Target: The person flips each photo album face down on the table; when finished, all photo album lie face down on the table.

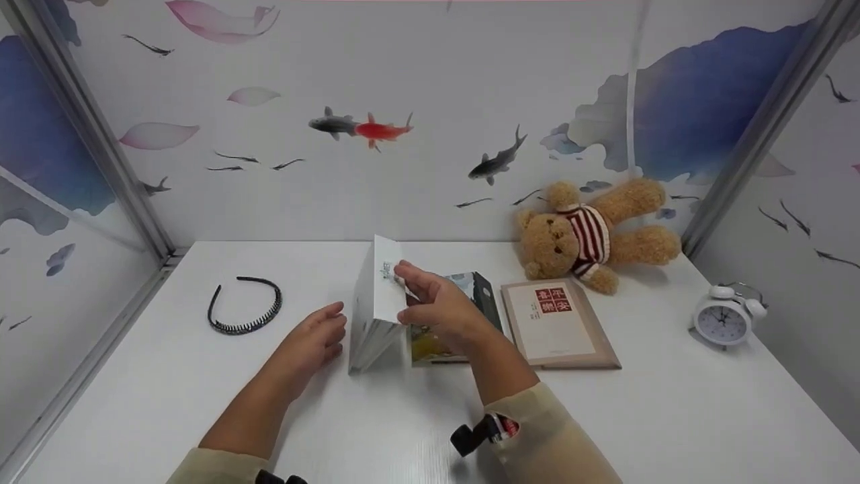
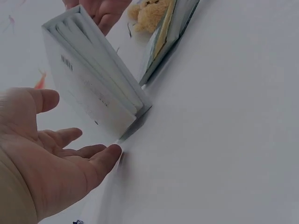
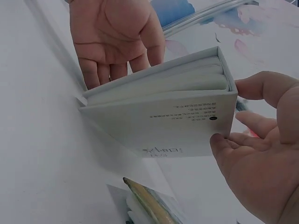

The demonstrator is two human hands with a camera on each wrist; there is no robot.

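- Two hands are on one white book (image 1: 376, 302), which stands tilted on its edge in the middle of the white table (image 1: 672, 417).
- The right hand (image 1: 437, 310) pinches the book's top cover corner with thumb and fingertips, so it's gripping the book.
- The left hand (image 1: 314, 341) is just left of the book with palm open and fingers relaxed and straight. Its fingertips sit by the lower edge, but I can't tell if they actually touch.
- Right behind the white book there's a colourful book (image 1: 463, 316) lying flat, and right of that a beige book (image 1: 557, 323) with red squares.
- Far right there's a teddy bear (image 1: 591, 232), with a white alarm clock (image 1: 724, 316) nearer on that side.
- On the left lies a black headband (image 1: 245, 306).
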